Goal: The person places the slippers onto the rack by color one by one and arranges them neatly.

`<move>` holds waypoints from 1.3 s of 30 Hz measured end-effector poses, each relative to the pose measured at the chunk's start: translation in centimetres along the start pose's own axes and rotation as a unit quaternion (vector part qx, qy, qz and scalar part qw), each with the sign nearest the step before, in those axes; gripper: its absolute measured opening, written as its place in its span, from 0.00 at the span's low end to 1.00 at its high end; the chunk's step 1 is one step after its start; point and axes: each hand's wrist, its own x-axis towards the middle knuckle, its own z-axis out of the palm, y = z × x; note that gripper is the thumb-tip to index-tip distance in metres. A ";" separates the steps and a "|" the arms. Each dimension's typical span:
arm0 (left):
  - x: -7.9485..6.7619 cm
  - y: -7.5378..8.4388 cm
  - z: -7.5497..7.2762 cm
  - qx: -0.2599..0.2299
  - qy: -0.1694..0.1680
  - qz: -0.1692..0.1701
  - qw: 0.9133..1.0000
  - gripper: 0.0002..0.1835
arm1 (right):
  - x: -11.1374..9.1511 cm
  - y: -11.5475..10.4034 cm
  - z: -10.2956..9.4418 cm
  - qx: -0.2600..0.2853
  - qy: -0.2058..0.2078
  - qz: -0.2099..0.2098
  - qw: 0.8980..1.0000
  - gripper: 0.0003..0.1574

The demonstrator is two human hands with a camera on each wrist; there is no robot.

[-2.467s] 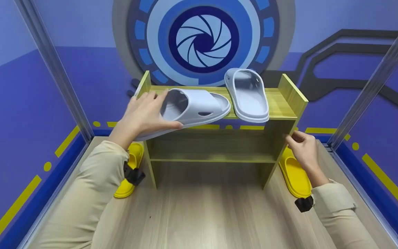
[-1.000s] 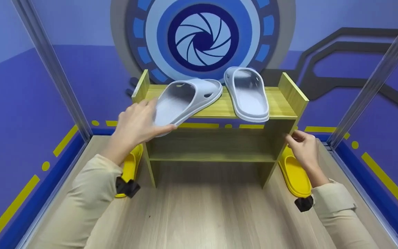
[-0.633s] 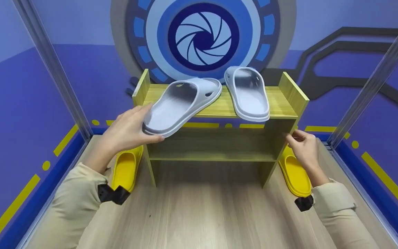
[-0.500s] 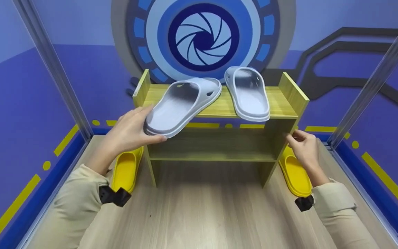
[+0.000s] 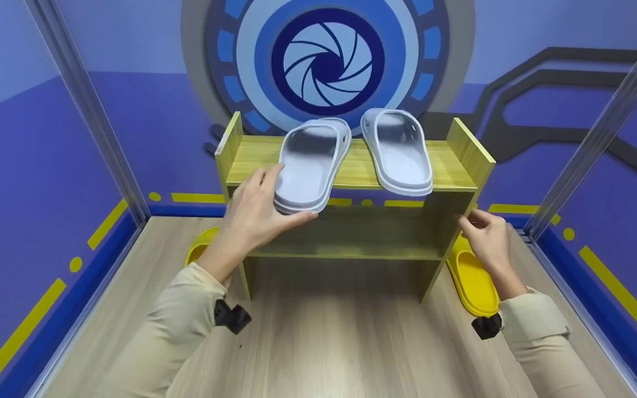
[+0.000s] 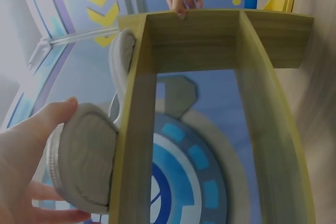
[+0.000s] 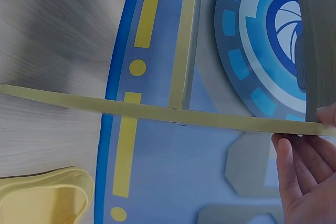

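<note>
My left hand (image 5: 255, 213) holds the heel end of a light grey slipper (image 5: 304, 177), thumb along its near side and fingers at its left. The slipper's toe points to the back, over the top board of a wooden shoe rack (image 5: 257, 152); its heel juts past the front edge. In the left wrist view, the slipper's sole (image 6: 86, 156) faces the camera beside the board. To the right, the matching grey slipper (image 5: 404, 160) lies on the rack. My right hand (image 5: 487, 235) pinches the front edge of the rack's right side panel (image 7: 157, 113) between thumb and fingers.
One yellow slipper (image 5: 476, 282) lies on the floor right of the rack. Another yellow slipper (image 5: 201, 243) on the left is partly behind my left arm. A middle shelf (image 5: 346, 251) runs below the top board. A patterned wall (image 5: 130, 127) stands behind.
The grey slipper in my left hand has swung from lying crosswise to toe-backward, nearly alongside its mate. My left hand has dipped left, then come right. My right hand has stayed in place.
</note>
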 end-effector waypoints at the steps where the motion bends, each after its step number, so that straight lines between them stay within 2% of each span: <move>1: 0.1 0.2 0.3 0.004 0.003 -0.001 1.000 0.51 | 0.0 0.0 0.0 0.000 -0.001 0.000 1.000 0.19; 10: 1.1 1.7 2.1 0.035 0.024 -0.020 0.999 0.52 | 0.0 0.1 0.0 0.015 0.001 0.002 1.000 0.15; 15: 1.7 2.1 2.6 0.055 0.029 -0.033 0.998 0.53 | -0.1 0.1 -0.1 0.011 -0.002 0.003 1.000 0.17; 27: 2.7 2.7 3.4 0.083 0.028 -0.053 0.995 0.53 | 0.1 0.2 0.0 -0.010 -0.002 0.005 1.000 0.19; 39: 2.8 2.6 3.6 0.097 0.029 -0.054 0.993 0.54 | 0.0 0.4 0.1 -0.008 -0.001 0.002 1.000 0.19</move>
